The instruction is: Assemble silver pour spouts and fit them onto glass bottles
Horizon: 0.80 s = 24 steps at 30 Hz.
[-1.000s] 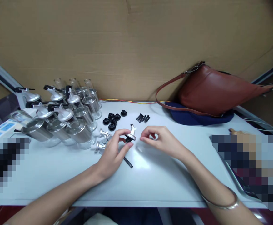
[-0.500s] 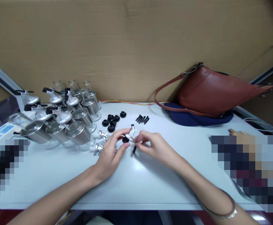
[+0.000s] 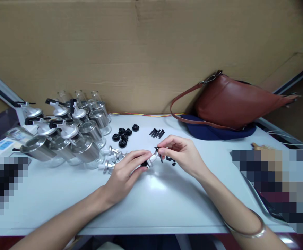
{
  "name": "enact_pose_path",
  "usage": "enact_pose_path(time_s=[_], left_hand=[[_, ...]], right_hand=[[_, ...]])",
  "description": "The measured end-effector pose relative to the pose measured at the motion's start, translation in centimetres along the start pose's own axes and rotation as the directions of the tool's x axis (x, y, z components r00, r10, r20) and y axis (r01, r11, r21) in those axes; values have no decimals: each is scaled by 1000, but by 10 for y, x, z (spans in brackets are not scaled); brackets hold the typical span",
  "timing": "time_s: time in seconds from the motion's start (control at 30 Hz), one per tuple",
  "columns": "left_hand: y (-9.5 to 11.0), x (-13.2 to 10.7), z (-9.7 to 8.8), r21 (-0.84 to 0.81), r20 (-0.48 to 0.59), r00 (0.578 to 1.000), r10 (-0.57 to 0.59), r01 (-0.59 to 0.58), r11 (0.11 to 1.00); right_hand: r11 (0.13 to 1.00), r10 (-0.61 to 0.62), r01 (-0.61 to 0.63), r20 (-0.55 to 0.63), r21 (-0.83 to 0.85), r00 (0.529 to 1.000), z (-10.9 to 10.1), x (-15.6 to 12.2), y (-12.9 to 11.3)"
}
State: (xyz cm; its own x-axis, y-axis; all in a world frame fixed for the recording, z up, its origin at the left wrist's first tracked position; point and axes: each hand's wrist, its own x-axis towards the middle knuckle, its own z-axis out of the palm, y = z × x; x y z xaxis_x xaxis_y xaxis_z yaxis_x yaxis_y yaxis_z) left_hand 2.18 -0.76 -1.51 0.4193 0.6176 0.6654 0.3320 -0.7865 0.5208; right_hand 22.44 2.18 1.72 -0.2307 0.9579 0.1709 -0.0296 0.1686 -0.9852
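Observation:
My left hand (image 3: 125, 172) is closed around the black stopper end of a silver pour spout (image 3: 153, 158), which points up to the right. At the spout's tip, my right hand (image 3: 184, 154) pinches a small black flip lever (image 3: 162, 159) between thumb and fingers. Whether the lever is fastened to the spout, I cannot tell. Beyond my hands lie several round black stoppers (image 3: 122, 142) and a row of small black levers (image 3: 157, 133). Tiny black pieces (image 3: 173, 164) are partly covered by my right hand. Loose silver spouts (image 3: 107, 166) lie left of my left hand.
Several glass bottles with metal sleeves (image 3: 86, 147) crowd the left side, some topped with black-levered spouts (image 3: 67, 130). A brown handbag (image 3: 226, 104) rests on a navy cap (image 3: 216, 133) at the back right. A cardboard panel (image 3: 141, 59) closes off the back.
The spout has turned, and its tip now points right toward my right hand. My right hand has risen with the black lever to the tip, uncovering tiny black pieces on the table.

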Motion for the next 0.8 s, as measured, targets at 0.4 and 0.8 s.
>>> enact_pose_path(time_s=[0.4,0.8], left_hand=[[3,5,-4,-57,-87,996,-8,3,998],[5,5,-4,-54,-134,991,-16,9,998]], right_hand=[[998,-54,52,82,32,995,3,-5,2],[984,98,-111,95,138,991,17,-9,12]])
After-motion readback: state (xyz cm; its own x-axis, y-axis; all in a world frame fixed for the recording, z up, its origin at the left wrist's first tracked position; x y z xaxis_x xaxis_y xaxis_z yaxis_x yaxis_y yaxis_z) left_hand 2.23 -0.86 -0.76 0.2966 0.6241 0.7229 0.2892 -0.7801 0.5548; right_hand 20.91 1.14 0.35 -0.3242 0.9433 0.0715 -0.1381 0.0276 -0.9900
